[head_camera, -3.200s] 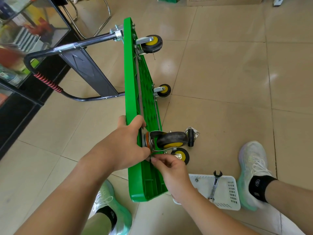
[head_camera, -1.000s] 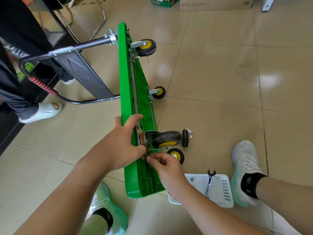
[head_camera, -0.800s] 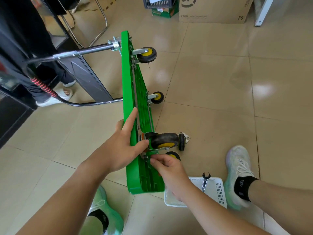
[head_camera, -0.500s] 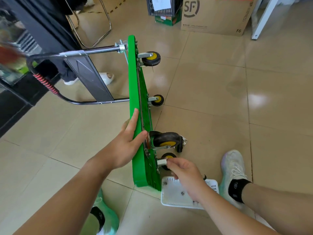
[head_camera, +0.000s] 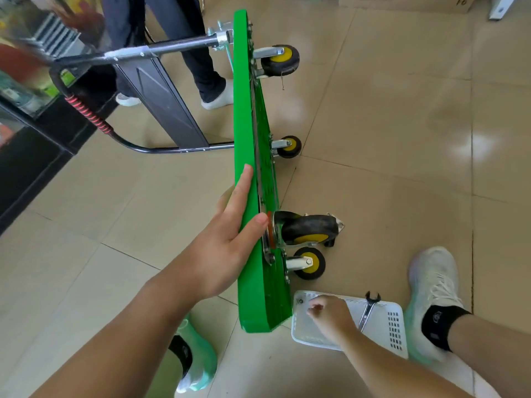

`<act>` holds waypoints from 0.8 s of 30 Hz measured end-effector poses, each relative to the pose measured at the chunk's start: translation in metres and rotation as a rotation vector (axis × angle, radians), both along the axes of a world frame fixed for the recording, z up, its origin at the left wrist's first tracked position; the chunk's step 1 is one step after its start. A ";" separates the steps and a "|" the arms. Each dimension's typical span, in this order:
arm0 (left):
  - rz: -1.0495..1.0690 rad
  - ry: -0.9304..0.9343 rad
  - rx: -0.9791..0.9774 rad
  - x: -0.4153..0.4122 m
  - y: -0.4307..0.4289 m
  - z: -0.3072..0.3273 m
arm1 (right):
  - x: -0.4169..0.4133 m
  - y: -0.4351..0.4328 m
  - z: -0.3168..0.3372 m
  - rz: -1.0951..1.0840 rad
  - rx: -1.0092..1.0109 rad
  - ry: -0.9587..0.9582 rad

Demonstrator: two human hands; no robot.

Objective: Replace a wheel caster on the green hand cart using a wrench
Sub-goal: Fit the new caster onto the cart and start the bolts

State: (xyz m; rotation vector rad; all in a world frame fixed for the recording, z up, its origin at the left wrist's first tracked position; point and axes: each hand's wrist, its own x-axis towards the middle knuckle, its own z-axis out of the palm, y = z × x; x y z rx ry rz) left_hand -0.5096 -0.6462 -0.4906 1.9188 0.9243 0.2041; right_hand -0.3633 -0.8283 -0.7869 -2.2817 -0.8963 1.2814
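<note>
1. Evidently, in the head view, the green hand cart (head_camera: 247, 124) stood on its long edge on the tiled floor (head_camera: 388, 139), with its wheels facing right. The left hand (head_camera: 221, 248) lay spread flat on its upper edge, fingers straight, thumb beside the large caster (head_camera: 307, 229).
2. That caster sat against the underside at the cart's near end.
3. The right hand (head_camera: 333, 315) hung over the white tray (head_camera: 393, 326) at near right, fingers curled. Whether it pinched anything could not be told.
4. The step looked like fetching a fastener or the wrench (head_camera: 366, 314), which lay in the tray just right of the hand. The next move would call for bracing the cart while the caster was bolted tight.
</note>
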 end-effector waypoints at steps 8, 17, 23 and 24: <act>0.008 -0.009 -0.027 -0.001 -0.002 -0.002 | -0.015 0.015 -0.079 0.261 -0.130 -0.137; 0.026 -0.014 -0.012 0.002 -0.005 -0.002 | -0.024 0.013 -0.094 0.229 -0.106 -0.263; 0.006 -0.008 -0.014 0.003 -0.004 -0.001 | -0.025 0.005 -0.070 0.108 -0.099 -0.209; -0.001 -0.002 -0.017 0.003 -0.004 0.000 | -0.025 0.004 -0.059 0.065 -0.046 -0.196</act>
